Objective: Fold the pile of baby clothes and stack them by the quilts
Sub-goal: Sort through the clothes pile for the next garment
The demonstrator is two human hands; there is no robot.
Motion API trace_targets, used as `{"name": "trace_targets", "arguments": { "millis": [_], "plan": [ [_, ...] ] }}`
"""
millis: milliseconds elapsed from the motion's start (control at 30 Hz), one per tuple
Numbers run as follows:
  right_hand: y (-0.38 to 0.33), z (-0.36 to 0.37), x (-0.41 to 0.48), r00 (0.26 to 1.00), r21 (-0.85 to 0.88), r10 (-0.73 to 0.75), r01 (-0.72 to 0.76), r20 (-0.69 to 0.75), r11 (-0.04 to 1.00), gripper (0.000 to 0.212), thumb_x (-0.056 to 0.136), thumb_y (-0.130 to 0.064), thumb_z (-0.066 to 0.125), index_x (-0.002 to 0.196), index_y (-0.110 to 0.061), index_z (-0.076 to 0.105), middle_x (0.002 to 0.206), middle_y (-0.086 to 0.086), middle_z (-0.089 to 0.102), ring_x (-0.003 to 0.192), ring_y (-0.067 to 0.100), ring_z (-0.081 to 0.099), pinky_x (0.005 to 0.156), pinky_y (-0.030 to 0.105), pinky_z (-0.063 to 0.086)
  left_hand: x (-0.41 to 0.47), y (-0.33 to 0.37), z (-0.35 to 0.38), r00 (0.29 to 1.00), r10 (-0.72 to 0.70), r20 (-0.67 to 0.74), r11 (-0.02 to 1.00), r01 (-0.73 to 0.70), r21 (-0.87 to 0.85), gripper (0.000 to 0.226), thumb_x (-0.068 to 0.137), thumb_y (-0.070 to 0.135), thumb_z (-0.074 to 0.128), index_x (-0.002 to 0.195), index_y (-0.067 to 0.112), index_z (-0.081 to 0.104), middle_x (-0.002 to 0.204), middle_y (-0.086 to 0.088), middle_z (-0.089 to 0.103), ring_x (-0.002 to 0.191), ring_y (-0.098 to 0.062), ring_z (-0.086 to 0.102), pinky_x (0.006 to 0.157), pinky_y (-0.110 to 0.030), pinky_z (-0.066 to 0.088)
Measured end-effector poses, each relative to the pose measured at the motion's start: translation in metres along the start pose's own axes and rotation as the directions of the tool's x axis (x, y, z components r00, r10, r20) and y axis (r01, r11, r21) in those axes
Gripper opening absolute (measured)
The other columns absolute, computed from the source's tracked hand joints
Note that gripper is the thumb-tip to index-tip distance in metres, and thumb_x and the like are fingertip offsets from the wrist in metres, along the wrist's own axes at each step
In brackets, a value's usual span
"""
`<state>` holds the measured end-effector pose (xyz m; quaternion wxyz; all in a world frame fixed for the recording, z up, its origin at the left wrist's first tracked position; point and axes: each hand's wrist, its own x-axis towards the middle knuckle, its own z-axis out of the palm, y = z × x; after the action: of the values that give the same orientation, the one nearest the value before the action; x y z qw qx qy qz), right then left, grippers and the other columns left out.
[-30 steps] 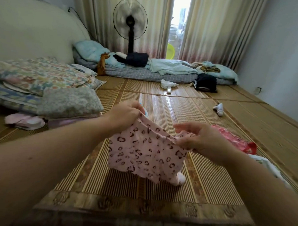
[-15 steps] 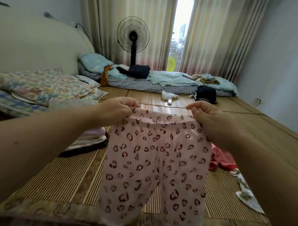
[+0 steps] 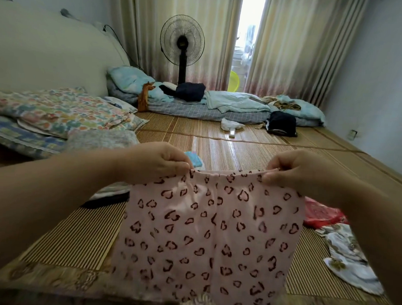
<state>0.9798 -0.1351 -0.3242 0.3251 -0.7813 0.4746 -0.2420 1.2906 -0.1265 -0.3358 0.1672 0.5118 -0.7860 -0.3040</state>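
Pink baby trousers (image 3: 210, 234) with dark heart prints hang spread out in front of me above the bamboo mat. My left hand (image 3: 156, 162) pinches the left end of the waistband and my right hand (image 3: 302, 169) pinches the right end. The legs drop toward the mat's near edge. A red garment (image 3: 321, 213) and a white patterned garment (image 3: 349, 260) lie loose on the mat at the right. Folded floral quilts (image 3: 58, 110) are stacked at the left, with a small stack of folded clothes (image 3: 109, 194) beside them, partly hidden by my left arm.
The bamboo mat (image 3: 229, 148) covers the floor. A standing fan (image 3: 182, 44) and bedding (image 3: 231, 105) lie at the far end by the curtains. A dark bag (image 3: 282, 123), a white cloth (image 3: 230, 125) and a blue folded item (image 3: 194, 159) rest on the mat.
A second ago the trousers were bunched low between my hands. I raised them and pulled the waistband out flat; now they hang spread, slightly lower than half a second ago.
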Motion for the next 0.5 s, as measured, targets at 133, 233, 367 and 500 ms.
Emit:
{"name": "trace_targets", "arguments": {
  "millis": [133,233,367,500],
  "plan": [
    [0.000,0.027,0.016,0.953,0.085,0.094,-0.073,-0.287,0.994,0.022,0.079,-0.033,0.074,0.077,-0.012,0.065,0.065,0.001,0.072,0.054,0.013,0.069,0.044,0.018,0.050,0.022,0.002,0.010,0.966,-0.145,-0.213,0.959,0.190,0.211,0.034,0.096,0.040,0.048,0.077,0.020,0.067,0.069,0.004,0.066,0.061,-0.010,0.062,0.051,-0.022,0.044],
    [-0.008,0.053,0.025,0.896,0.304,0.192,-0.068,-0.400,0.950,0.023,0.078,-0.027,0.076,0.079,-0.007,0.066,0.071,0.008,0.073,0.060,0.020,0.072,0.054,0.033,0.059,0.033,0.013,0.024,0.892,-0.414,-0.182,0.883,0.344,-0.321,0.023,0.090,0.028,0.056,0.083,0.008,0.063,0.065,-0.002,0.066,0.054,-0.016,0.062,0.051,-0.025,0.050],
    [-0.023,0.077,0.024,0.917,0.444,0.143,0.040,-0.371,0.895,0.029,0.074,-0.038,0.077,0.078,-0.011,0.070,0.073,0.005,0.074,0.067,0.023,0.073,0.064,0.040,0.060,0.034,0.039,0.037,0.934,-0.357,0.031,0.562,0.241,-0.791,0.015,0.091,0.016,0.052,0.080,0.005,0.057,0.055,-0.005,0.062,0.047,-0.016,0.061,0.047,-0.026,0.052],
    [-0.032,0.077,0.016,0.961,0.260,-0.010,0.085,-0.277,0.962,0.051,0.055,-0.059,0.078,0.092,-0.025,0.071,0.083,-0.005,0.075,0.074,0.011,0.072,0.067,0.032,0.060,0.029,0.053,0.032,0.975,-0.219,0.043,0.583,0.166,-0.795,0.034,0.095,0.030,0.043,0.077,0.008,0.061,0.058,-0.004,0.058,0.048,-0.015,0.053,0.045,-0.023,0.047]
  ]
}}
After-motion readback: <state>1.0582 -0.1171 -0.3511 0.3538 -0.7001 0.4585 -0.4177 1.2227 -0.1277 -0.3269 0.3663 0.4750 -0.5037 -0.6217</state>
